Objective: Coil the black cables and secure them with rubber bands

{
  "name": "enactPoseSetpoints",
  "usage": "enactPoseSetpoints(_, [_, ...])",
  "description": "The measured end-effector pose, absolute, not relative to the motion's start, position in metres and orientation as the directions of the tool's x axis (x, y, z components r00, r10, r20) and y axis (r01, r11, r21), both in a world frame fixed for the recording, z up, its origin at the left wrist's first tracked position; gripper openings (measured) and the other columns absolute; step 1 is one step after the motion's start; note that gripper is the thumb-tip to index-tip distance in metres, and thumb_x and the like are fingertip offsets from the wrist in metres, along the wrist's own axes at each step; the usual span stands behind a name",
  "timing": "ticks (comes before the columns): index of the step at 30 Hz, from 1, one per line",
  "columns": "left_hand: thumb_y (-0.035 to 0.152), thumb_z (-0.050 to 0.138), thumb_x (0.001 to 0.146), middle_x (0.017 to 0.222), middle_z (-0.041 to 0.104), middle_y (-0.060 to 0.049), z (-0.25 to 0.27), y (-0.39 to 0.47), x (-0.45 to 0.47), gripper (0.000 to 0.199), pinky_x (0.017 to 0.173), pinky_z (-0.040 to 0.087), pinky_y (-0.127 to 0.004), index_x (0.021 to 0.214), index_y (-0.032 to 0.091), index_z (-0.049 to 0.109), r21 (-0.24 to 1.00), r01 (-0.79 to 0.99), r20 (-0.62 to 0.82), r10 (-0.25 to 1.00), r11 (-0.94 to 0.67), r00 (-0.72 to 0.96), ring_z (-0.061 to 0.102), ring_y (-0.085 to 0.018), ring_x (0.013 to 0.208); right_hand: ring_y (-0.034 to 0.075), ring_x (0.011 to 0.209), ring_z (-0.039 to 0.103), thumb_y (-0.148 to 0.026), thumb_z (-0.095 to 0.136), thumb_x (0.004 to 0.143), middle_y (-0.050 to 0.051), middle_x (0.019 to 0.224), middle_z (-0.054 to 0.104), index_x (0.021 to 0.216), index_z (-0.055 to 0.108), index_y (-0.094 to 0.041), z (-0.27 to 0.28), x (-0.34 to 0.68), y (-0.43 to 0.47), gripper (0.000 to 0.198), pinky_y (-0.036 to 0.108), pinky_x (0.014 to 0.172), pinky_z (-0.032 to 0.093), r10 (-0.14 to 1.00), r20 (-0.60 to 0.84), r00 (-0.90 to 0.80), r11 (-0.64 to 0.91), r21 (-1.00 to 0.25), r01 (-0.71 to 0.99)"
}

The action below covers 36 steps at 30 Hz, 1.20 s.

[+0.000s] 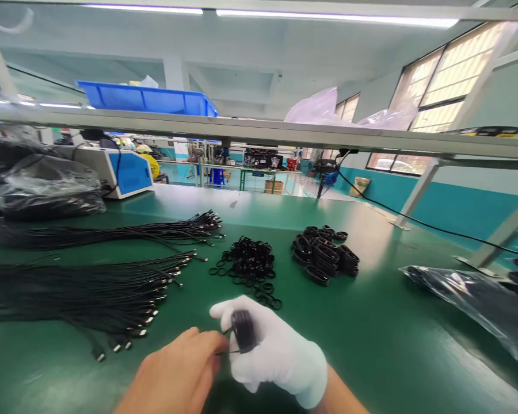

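Note:
My right hand, in a white glove, is closed around a small coiled black cable near the front of the bench. My bare left hand is just left of it, slightly blurred, with its fingers pinched together. Two thin dark strands, which look like a stretched black rubber band, run from those fingertips to the coil. A heap of small black rubber bands lies beyond my hands. To its right are several finished cable coils in a pile.
Two spreads of straight black cables cover the left side, connectors pointing right. A blue-and-white machine and a plastic bag stand behind them. At right lies a clear plastic bag. A shelf with a blue bin crosses above.

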<state>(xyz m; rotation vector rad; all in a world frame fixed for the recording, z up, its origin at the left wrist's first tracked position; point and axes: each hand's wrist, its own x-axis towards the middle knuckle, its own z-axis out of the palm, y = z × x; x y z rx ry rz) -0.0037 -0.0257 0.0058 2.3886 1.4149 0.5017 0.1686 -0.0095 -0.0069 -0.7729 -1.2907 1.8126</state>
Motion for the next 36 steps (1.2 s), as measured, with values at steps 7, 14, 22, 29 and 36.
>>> enactPoseSetpoints(7, [0.011,0.046,0.072,0.078,0.069,0.001,0.030,-0.002,-0.005,0.021,0.070,0.043,-0.026,0.073,0.021,0.065,0.862,0.477,-0.090,0.874,-0.171,0.477,0.062,-0.018,0.079,0.007,0.036,0.047,-0.022,0.075,0.060,-0.003,0.053,0.059,0.096,0.043,-0.021,-0.028,0.165,-0.008,0.049,0.013,0.035,0.031,0.740,0.203,-0.641,-0.287,-0.767,-0.574])
enactPoseSetpoints(14, [0.013,0.063,0.066,0.071,0.067,-0.002,0.016,-0.007,0.011,0.011,0.065,0.045,-0.024,0.076,0.014,0.060,0.992,-0.028,-0.105,0.923,0.124,0.371,0.059,-0.014,0.069,0.007,0.038,0.050,-0.018,0.070,0.063,-0.001,0.055,0.061,0.098,0.042,-0.021,-0.033,0.165,-0.007,0.045,0.012,0.036,0.032,0.707,0.220,-0.672,-0.315,-0.752,-0.578])
enactPoseSetpoints(22, [0.011,0.059,0.065,0.082,0.061,0.000,0.004,-0.005,0.012,0.024,0.052,0.039,-0.021,0.088,0.017,0.056,0.985,-0.085,-0.116,0.937,0.152,0.331,0.048,-0.008,0.056,0.008,0.041,0.050,-0.020,0.071,0.062,-0.002,0.053,0.060,0.111,0.040,-0.019,-0.041,0.168,-0.005,0.058,0.015,0.041,0.034,0.782,0.100,-0.615,-0.292,-0.813,-0.503])
enactPoseSetpoints(29, [0.007,0.051,0.071,0.098,0.060,0.001,0.017,-0.006,0.005,0.041,0.080,0.041,-0.026,0.103,0.029,0.063,0.864,0.394,0.192,0.928,-0.315,0.320,0.053,-0.016,0.089,0.007,0.036,0.045,-0.028,0.077,0.054,-0.003,0.048,0.055,0.098,0.052,-0.012,-0.025,0.165,-0.008,0.052,0.016,0.036,0.033,0.762,-0.064,-0.644,-0.342,-0.884,-0.317])
enactPoseSetpoints(36, [0.004,0.044,0.072,0.077,0.058,0.001,0.005,-0.002,0.013,0.034,0.063,0.040,-0.023,0.080,0.024,0.069,0.793,0.497,0.241,0.931,-0.353,0.275,0.054,-0.013,0.069,0.009,0.032,0.049,-0.076,0.043,0.071,0.003,0.054,0.061,0.103,0.049,-0.015,-0.042,0.160,-0.006,0.070,0.017,0.032,0.034,0.705,-0.189,-0.683,-0.530,-0.782,-0.330])
